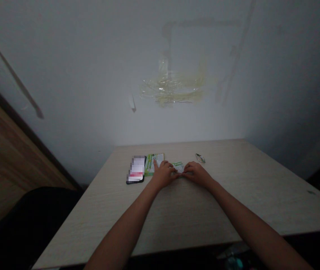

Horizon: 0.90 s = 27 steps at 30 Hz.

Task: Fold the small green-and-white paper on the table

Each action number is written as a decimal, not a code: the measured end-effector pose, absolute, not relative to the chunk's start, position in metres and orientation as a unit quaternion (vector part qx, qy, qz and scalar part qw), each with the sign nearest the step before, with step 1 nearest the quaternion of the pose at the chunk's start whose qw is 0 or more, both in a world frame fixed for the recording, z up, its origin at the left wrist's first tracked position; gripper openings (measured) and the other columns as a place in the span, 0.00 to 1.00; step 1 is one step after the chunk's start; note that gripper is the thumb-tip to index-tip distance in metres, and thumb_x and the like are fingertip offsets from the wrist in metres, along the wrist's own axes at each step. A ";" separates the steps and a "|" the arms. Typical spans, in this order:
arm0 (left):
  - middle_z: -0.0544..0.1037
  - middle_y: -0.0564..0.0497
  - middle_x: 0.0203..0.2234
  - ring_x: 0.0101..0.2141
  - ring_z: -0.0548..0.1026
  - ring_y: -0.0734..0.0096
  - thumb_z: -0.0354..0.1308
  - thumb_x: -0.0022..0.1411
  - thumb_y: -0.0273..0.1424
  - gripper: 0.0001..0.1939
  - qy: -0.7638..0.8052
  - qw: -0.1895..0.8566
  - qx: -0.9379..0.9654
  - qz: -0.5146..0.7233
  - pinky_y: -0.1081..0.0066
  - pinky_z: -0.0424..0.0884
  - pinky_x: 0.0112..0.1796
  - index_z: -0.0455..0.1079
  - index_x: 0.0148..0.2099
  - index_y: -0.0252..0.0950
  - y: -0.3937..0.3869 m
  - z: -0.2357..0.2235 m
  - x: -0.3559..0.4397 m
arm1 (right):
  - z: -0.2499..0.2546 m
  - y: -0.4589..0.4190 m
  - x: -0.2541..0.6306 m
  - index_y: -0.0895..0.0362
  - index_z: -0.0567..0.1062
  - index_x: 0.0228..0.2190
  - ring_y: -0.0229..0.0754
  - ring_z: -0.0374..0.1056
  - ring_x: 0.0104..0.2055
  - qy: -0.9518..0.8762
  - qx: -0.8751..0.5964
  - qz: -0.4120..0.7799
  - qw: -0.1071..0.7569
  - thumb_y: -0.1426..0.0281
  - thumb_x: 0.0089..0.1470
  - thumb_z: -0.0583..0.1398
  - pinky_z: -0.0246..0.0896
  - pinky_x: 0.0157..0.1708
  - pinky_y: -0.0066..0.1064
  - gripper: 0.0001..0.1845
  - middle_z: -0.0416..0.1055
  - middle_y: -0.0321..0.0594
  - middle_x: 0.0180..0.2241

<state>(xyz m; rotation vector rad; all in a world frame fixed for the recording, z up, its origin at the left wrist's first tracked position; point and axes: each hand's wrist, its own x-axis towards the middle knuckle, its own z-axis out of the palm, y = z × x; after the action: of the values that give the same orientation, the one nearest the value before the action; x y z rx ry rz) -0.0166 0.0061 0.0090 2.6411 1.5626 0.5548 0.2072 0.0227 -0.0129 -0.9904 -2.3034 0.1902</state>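
A small green and white printed sheet [178,166] lies on the table between my two hands, partly covered by them. My left hand [164,174] has its fingertips closed at the sheet's left and near edge, with one finger raised over a green printed packet or booklet [149,167]. From the other side, my right hand [197,174] pinches the sheet's right edge, fingers bent together. The fingertips of both hands nearly meet at the near edge. Whether the sheet is paper or thin card is too small to tell.
A phone [136,172] with a lit, blurred screen lies left of the packet. Behind my right hand is a small crumpled green and white scrap [200,158]. The pale wooden table [165,225] meets a white wall [98,93] bearing old tape [174,90].
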 end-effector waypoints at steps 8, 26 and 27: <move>0.73 0.47 0.55 0.58 0.62 0.49 0.60 0.59 0.49 0.27 0.535 -0.017 0.828 0.167 0.24 0.36 0.56 0.67 0.59 0.49 0.008 0.005 -0.018 | -0.008 0.019 0.205 0.55 0.80 0.37 0.45 0.71 0.40 -0.863 -0.398 0.083 0.300 0.67 0.58 0.59 0.64 0.45 0.37 0.10 0.77 0.43 0.36; 0.69 0.53 0.60 0.64 0.55 0.43 0.55 0.63 0.48 0.21 0.536 0.025 0.837 0.108 0.23 0.29 0.54 0.69 0.57 0.55 0.013 0.007 -0.027 | -0.025 0.031 0.220 0.57 0.80 0.41 0.53 0.61 0.60 -0.835 -0.437 0.057 0.329 0.80 0.47 0.60 0.54 0.61 0.53 0.19 0.68 0.51 0.56; 0.69 0.54 0.61 0.64 0.54 0.43 0.55 0.63 0.48 0.21 0.535 0.027 0.838 0.106 0.23 0.29 0.55 0.68 0.57 0.56 0.013 0.008 -0.028 | -0.025 0.031 0.220 0.56 0.79 0.42 0.52 0.64 0.58 -0.839 -0.436 0.072 0.319 0.79 0.48 0.60 0.56 0.60 0.51 0.19 0.70 0.51 0.54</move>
<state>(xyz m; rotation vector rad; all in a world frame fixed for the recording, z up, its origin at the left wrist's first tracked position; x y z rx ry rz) -0.0281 0.0133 0.0082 2.5879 1.6507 0.3281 0.2198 0.0309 -0.0248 -1.1455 -2.2053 0.1884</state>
